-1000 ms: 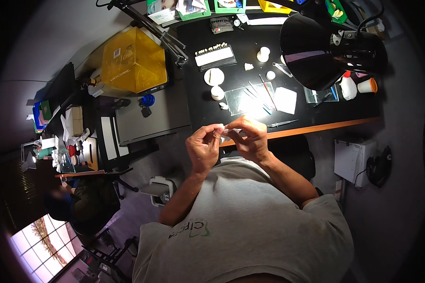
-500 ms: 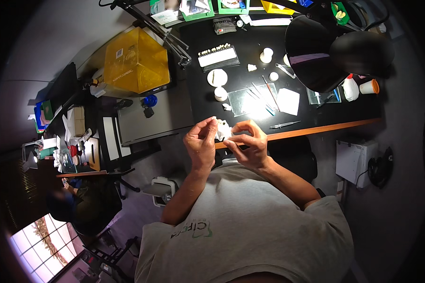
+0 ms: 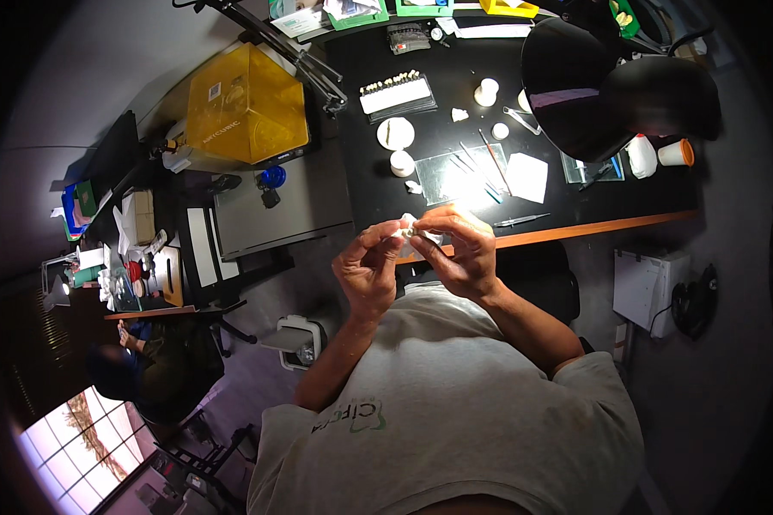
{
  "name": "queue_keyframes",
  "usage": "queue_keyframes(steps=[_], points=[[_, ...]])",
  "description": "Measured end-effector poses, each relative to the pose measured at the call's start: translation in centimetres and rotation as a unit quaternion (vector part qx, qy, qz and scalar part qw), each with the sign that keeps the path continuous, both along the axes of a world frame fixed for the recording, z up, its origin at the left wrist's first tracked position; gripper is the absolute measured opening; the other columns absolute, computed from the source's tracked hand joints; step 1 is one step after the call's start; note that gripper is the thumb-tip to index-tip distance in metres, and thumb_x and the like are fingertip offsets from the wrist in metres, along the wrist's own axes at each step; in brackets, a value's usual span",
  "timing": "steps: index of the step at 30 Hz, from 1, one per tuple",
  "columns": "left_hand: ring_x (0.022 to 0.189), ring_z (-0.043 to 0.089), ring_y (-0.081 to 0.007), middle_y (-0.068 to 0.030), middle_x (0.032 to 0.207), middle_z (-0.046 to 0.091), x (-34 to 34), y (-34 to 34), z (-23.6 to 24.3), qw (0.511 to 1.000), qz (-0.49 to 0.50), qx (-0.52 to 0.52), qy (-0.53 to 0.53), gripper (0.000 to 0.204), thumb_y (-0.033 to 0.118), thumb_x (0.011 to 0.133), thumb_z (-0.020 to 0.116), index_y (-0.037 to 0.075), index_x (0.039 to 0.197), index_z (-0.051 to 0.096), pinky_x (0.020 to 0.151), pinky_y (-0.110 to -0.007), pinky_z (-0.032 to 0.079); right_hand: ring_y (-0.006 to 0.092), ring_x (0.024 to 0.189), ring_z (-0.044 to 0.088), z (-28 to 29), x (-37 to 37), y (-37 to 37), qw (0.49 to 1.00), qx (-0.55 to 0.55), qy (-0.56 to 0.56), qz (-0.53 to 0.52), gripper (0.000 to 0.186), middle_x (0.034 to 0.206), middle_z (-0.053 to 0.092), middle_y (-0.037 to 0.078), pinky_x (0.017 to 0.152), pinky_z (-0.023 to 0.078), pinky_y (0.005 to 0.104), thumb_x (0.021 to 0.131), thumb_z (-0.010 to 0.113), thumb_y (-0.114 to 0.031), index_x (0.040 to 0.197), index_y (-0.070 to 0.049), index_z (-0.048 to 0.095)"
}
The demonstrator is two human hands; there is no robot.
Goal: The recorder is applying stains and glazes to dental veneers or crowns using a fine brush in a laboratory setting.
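Observation:
My left hand (image 3: 368, 273) and my right hand (image 3: 462, 256) meet just before the desk's wooden edge, both pinching a crumpled white tissue (image 3: 409, 232) with a small pale piece in it, too small to make out. Beyond them lie a brightly lit glass slab (image 3: 434, 182) with thin brushes (image 3: 496, 163), a white pad (image 3: 526, 178) and metal tweezers (image 3: 520, 219). Several white jars (image 3: 402, 163) and a holder of small tooth-coloured tabs (image 3: 395, 99) stand farther back on the black desk (image 3: 343, 69).
A black lamp (image 3: 563, 86) overhangs the desk's right; an orange cup (image 3: 674, 154) stands beneath. A yellow-covered machine (image 3: 242, 103) is at left, with coloured bins (image 3: 425, 7) along the back. A seated person (image 3: 159, 365) works at the left desk, above a bin (image 3: 296, 343).
My hands parted slightly half a second ago, showing more of the tissue, and have closed together again. My right hand's fingertips have moved up onto the tissue.

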State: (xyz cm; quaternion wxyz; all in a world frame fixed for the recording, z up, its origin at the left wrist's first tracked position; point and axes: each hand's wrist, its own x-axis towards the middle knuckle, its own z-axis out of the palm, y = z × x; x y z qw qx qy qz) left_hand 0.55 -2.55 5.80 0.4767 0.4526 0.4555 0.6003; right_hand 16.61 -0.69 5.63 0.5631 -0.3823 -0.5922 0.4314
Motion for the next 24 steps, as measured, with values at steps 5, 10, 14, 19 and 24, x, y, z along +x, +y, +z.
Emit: queue_keyframes(steps=[5,10,14,19,24], points=[[0.109,0.069,-0.0188,-0.0154,0.115,0.072,0.2,0.2,0.6,0.998,-0.048,0.043,-0.012,0.021,-0.008,0.094,0.066,-0.003,0.113,0.07,0.096,-0.029,0.055,0.0158,0.088,0.068,0.5,0.2,0.0,0.999,-0.028,0.039,0.012,0.018,0.096,0.071,0.011,0.078,0.056,0.0294,0.083,0.079,0.003,0.099,0.004,0.071],[0.108,0.068,-0.0198,-0.0182,0.122,0.07,0.5,0.2,0.0,0.997,-0.055,0.048,-0.007,0.023,-0.005,0.095,0.066,-0.002,0.118,0.069,0.097,-0.032,0.055,0.0169,0.089,0.067,0.4,0.7,0.2,0.998,-0.039,0.054,0.013,0.02,0.095,0.071,0.012,0.079,0.054,0.0297,0.08,0.081,0.005,0.096,0.003,0.07],[0.114,0.065,-0.019,-0.018,0.128,0.066,1.1,0.3,0.0,0.997,-0.043,-0.068,-0.008,0.029,-0.006,0.095,0.065,-0.001,0.123,0.069,0.1,-0.03,0.055,0.0192,0.083,0.071,-0.1,1.2,0.7,0.998,0.05,-0.047,-0.009,0.022,0.091,0.072,0.011,0.072,0.056,0.0299,0.075,0.083,0.007,0.092,0.0,0.071],[0.091,0.069,-0.011,-0.0079,0.101,0.075,0.9,0.0,-3.3,0.989,-0.054,-0.131,-0.052,0.019,-0.002,0.094,0.07,-0.005,0.113,0.073,0.084,-0.023,0.055,0.0176,0.077,0.072,-1.3,1.6,0.4,0.991,0.052,-0.122,-0.023,0.019,0.092,0.071,0.009,0.067,0.059,0.0276,0.076,0.081,0.007,0.091,-0.001,0.073],[0.094,0.07,-0.0123,-0.0113,0.104,0.075,1.8,0.8,-4.8,0.986,-0.07,-0.15,-0.016,0.025,-0.004,0.094,0.069,-0.007,0.119,0.069,0.086,-0.024,0.056,0.0227,0.075,0.071,-2.9,2.1,0.6,0.99,-0.001,-0.14,-0.032,0.017,0.086,0.068,0.009,0.063,0.057,0.032,0.073,0.077,0.006,0.086,-0.003,0.071]])
